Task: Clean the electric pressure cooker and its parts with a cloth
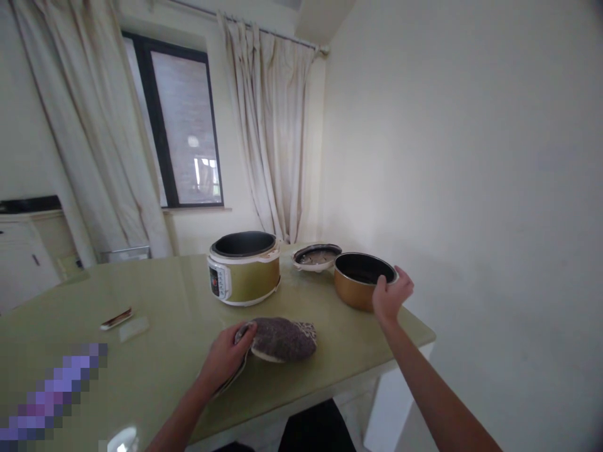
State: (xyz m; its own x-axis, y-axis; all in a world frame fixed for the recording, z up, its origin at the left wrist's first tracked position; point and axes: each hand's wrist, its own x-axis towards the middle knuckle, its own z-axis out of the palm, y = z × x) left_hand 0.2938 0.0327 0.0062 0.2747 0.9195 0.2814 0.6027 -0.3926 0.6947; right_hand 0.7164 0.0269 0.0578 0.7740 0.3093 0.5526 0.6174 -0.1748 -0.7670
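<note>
My left hand (pixel 227 355) grips one end of a purple-grey cloth (pixel 285 340) with a pale patterned end, low over the near side of the table. At the right, my right hand (pixel 393 296) holds the near right side of a round cooker inner pot (pixel 354 289), golden-brown outside and dark inside, its thumb up at the rim. The pot is upright, and its bottom is hidden from me. Left of it stands a green-and-white electric cooker (pixel 244 270) without a lid on top, its dark inside showing and a control panel on its front left.
Behind the pot lies a round lid (pixel 316 256), underside up. A small white dish-like item (pixel 116 319) and a pale flat piece (pixel 134 329) lie on the green table (pixel 169 301) at left. A blurred-out purple strip (pixel 51 395) fills the lower left. The wall (pixel 471 188) borders the right.
</note>
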